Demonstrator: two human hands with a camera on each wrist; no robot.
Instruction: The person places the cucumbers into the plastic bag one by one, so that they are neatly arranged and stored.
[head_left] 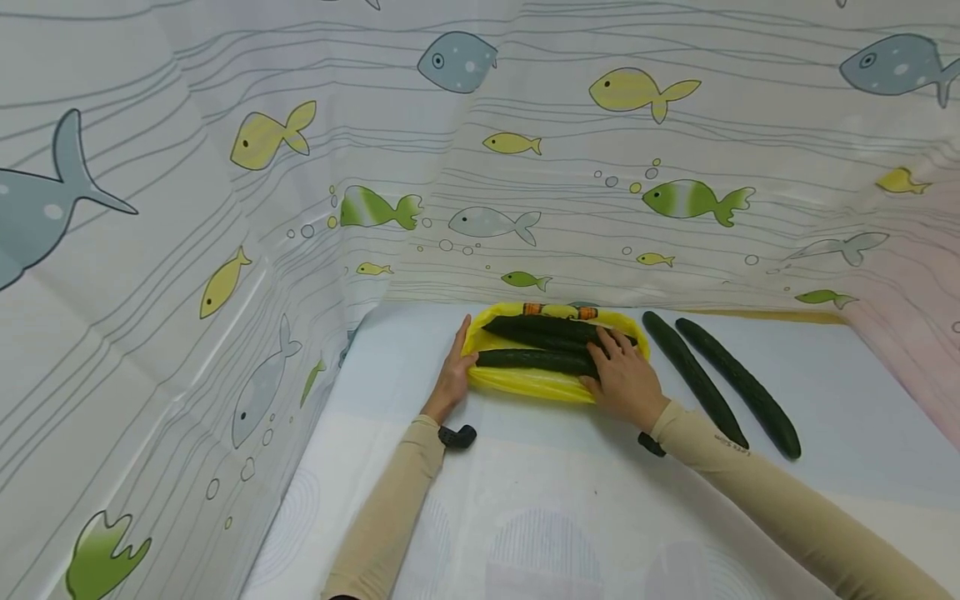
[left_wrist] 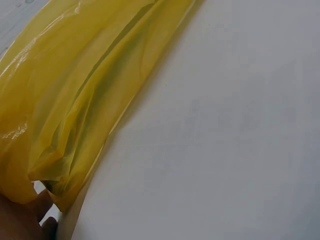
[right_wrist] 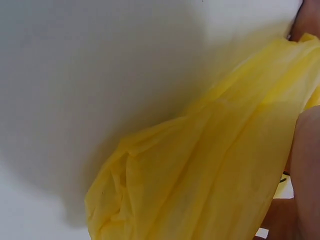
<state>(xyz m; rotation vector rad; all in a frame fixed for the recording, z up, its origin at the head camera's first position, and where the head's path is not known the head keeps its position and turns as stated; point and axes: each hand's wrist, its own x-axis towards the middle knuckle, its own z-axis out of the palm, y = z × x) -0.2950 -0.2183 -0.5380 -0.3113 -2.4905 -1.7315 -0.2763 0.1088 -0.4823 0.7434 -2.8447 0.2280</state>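
A yellow plastic bag [head_left: 525, 383] lies with its mouth wide, dark green cucumbers [head_left: 536, 327] inside it. My left hand [head_left: 453, 373] grips the bag's left end, thumb over the rim by the tip of the front cucumber [head_left: 528, 360]. Over the right end reaches my right hand [head_left: 626, 377], its thumb and fingers either side of the front cucumber, other fingertips on the one behind. Thin yellow film [left_wrist: 90, 90] fills the left part of the left wrist view. In the right wrist view the crumpled bag [right_wrist: 200, 170] hides most of the fingers [right_wrist: 307, 165].
Two more cucumbers, a left one [head_left: 693, 375] and a right one [head_left: 742, 387], lie slanted on the white table [head_left: 525, 475] to the right of the bag. A fish-patterned curtain [head_left: 562, 242] rises behind the table and along its left side.
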